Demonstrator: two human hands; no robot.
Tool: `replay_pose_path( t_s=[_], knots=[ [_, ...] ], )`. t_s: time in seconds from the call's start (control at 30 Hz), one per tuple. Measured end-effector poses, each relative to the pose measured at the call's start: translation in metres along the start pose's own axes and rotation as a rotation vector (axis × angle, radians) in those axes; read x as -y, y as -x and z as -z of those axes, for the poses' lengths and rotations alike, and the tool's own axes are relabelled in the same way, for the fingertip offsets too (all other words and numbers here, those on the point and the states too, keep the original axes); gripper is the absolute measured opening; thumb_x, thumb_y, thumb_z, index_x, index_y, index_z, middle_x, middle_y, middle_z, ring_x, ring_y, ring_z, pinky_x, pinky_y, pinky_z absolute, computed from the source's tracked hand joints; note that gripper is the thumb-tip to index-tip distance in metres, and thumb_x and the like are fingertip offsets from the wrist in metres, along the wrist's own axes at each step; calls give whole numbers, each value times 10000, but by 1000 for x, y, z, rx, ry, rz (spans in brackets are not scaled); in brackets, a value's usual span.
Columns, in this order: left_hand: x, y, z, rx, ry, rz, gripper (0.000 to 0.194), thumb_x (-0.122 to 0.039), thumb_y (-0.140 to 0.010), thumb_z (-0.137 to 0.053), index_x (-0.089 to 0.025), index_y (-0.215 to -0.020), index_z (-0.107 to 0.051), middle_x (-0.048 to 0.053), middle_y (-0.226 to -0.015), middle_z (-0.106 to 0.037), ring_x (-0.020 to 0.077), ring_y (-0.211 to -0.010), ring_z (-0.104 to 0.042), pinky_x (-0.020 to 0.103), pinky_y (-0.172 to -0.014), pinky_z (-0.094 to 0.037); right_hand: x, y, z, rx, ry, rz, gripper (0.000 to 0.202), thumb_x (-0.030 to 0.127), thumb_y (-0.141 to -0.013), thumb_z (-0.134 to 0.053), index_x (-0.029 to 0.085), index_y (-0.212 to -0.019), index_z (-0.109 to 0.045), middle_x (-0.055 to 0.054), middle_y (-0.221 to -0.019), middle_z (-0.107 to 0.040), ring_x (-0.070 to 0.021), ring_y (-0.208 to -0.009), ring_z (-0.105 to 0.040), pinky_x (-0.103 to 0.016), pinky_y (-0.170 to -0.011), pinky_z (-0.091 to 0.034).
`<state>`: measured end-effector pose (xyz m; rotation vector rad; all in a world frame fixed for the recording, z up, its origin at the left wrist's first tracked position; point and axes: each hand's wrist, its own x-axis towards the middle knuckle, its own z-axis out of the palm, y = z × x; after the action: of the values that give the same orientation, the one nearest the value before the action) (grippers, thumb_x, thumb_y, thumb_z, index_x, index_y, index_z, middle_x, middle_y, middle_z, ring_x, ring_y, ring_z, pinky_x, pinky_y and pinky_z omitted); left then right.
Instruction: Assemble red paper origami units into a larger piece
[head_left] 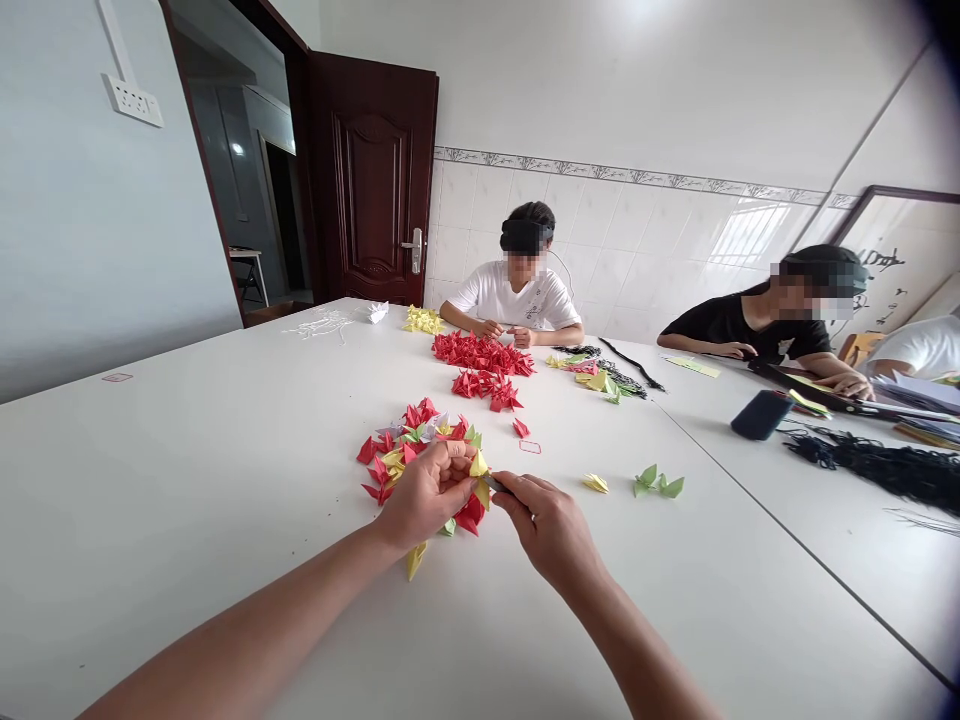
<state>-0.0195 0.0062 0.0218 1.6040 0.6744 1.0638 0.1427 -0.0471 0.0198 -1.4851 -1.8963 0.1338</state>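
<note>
My left hand [429, 490] is closed, pinching a yellow folded paper flower [478, 465] between thumb and fingers. From the other side, my right hand [551, 525] grips a thin dark grey tool [495, 483] whose tip touches the yellow paper; its exact kind I cannot make out. Behind and partly under my left hand lies a heap of red, yellow, green and white folded paper flowers [379, 470]. Close to my left wrist rests another yellow folded piece [416, 560]. Off to the right are a small yellow piece [596, 483] and two green ones [658, 483].
Red paper pieces [484, 355] are piled before a person [521, 280] seated opposite. Yellow pieces [422, 320] and white strands [322, 325] lie farther left. Another person [772, 310] sits at right, near a dark spool [760, 415] and black cords [870, 465].
</note>
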Motion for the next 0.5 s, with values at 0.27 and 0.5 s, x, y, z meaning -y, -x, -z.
replay_pose_path(
  t_s=[0.27,0.5],
  knots=[
    [2,-1,0,10,7,-1,315,-305,-750,-621,-148,-1007,-525,58,-885,-620,169,-819,-608,324,-741,-508,1,0,1,5,2,-5,236,251,-880,-418,225,-979,-631,-7,-686,-603,-137,-639,-540,-213,-560,-385],
    [0,0,0,6,-15,16,328,-322,-753,-613,-148,-1015,-523,52,-889,-614,168,-831,-608,325,-769,-503,2,0,2,-14,18,29,255,257,-883,-407,234,-992,-636,-11,-671,-604,-142,-638,-556,-219,-562,-403]
  ],
)
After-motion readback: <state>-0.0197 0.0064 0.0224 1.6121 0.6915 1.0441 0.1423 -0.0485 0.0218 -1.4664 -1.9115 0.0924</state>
